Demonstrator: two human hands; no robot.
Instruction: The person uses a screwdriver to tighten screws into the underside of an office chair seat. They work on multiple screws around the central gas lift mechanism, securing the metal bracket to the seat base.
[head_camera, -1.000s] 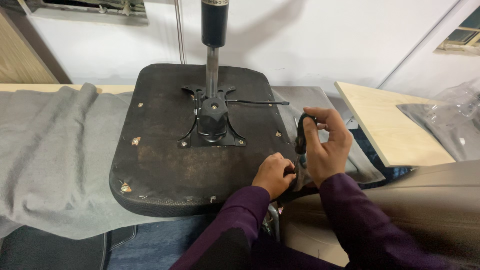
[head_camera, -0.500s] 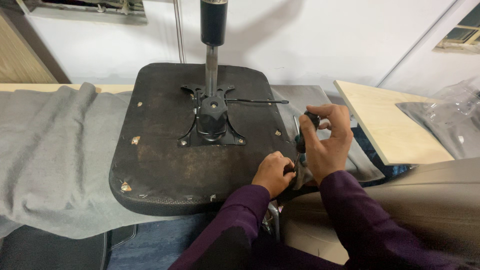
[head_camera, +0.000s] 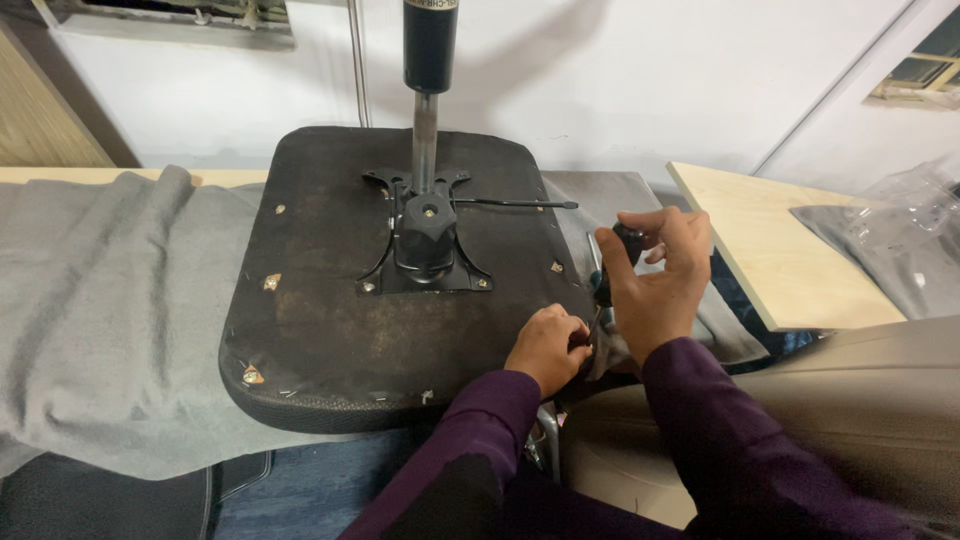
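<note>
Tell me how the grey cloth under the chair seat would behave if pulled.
The grey cloth looks floppy: it lies in folds. It would probably drag rather than slide free, since the upturned chair seat rests on it.

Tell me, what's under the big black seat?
A grey cloth lies under the seat and spreads out to the left. Below the seat's front edge, some blue shows. What holds the cloth up is covered. The left hand rests on the seat's edge.
</note>
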